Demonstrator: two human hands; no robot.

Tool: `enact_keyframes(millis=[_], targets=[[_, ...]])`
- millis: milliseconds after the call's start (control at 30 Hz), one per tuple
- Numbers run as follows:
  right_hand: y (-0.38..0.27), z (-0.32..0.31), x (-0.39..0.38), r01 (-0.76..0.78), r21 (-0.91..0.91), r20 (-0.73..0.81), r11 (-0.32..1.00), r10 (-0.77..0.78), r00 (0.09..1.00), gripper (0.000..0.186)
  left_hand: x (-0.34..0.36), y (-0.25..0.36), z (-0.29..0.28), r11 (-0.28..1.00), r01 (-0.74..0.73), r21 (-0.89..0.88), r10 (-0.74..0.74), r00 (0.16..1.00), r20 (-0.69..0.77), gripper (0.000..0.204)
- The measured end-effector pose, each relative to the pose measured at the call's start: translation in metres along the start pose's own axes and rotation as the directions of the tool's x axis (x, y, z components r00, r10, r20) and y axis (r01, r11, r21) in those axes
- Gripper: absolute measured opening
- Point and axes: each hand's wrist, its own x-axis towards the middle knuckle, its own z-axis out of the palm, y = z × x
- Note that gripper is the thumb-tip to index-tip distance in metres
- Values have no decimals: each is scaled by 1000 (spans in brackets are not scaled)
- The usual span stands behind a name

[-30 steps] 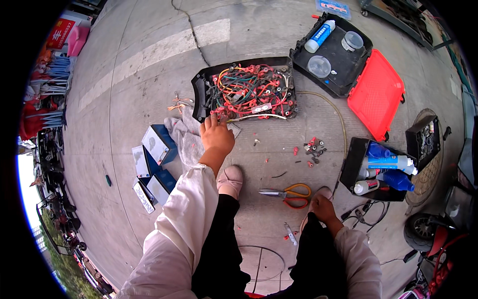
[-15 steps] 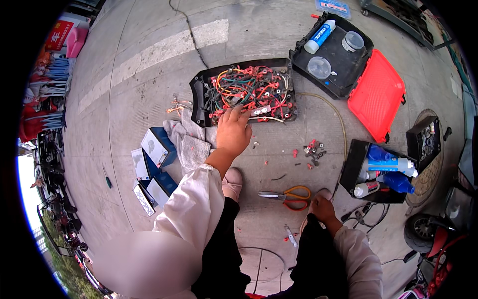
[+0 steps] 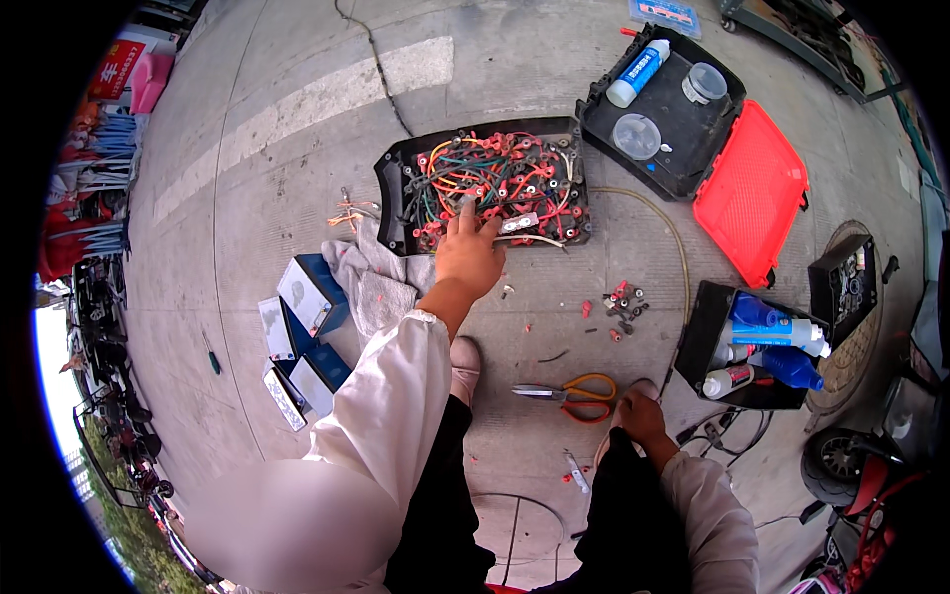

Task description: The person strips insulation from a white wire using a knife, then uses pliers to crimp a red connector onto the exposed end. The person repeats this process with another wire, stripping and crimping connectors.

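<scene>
My left hand (image 3: 469, 254) reaches over the near edge of a black tray (image 3: 392, 203) packed with tangled wires (image 3: 485, 168) in red, black, yellow and green. Its fingers are stretched apart, and their tips touch the wires. Just right of the fingertips lies a small pale plate with round holes (image 3: 519, 224). My right hand (image 3: 641, 417) hangs beside my right shoe, near orange-handled scissors (image 3: 564, 392). Its fingers are bunched low and hard to make out.
Blue-and-white boxes (image 3: 315, 293) and a grey cloth (image 3: 381, 292) lie left. Loose connectors (image 3: 623, 305) are scattered on the concrete. At right stand an opened toolbox with a red lid (image 3: 754, 193) and a black bin of bottles (image 3: 705, 327). A screwdriver (image 3: 212, 354) lies far left.
My left hand has shifted slightly right and toward me, its fingers spreading more over the wires. My right hand stays beside the shoe.
</scene>
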Motion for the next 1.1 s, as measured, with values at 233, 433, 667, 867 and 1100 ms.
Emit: enact_keyframes(millis=[233,433,667,867,1100], targets=[[-1,-2,0,-15,1,-5,1000,15,1000,24,-2,-12,-1,987,84,-136,-96,992,-81,57],[-6,-4,-1,-30,-29,20,999,31,999,23,-6,-38,-2,976,163,-145,-176,980,-88,63],[-10,-3,1,-36,-46,26,998,37,999,23,-9,-44,0,977,146,-154,-154,987,-46,61],[-4,-1,1,-4,-28,-23,1000,3,1000,24,-1,-26,-4,978,16,-210,-93,929,-358,41],[-2,-1,4,-21,-40,15,999,22,1000,24,20,27,6,881,-326,-343,308,945,-107,39]])
